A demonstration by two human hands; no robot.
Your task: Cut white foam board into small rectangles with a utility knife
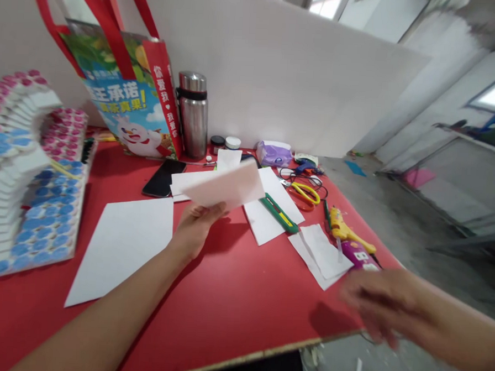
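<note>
My left hand [199, 224] is closed on a folded sheet of white paper [231, 187], pinched at its lower edge and held tilted above the table. My right hand [385, 300] is blurred by motion over the table's right front edge; its fingers look loosely apart with nothing seen in them. Nearest to it lie some crumpled white paper [321, 253] and a purple packet [358, 255]. A green utility knife [279, 212] rests on white sheets [257, 227] beyond my left hand. Another white sheet [124, 240] lies flat left of my left forearm.
On the red table [233, 306] stand a steel flask [193, 116] and a shopping bag [131, 102]. A phone [164, 178] lies before them. Stacked white pieces with blue and pink ends [42, 213] fill the left. Yellow-handled scissors [305, 193] and a yellow glue gun [348, 230] lie right.
</note>
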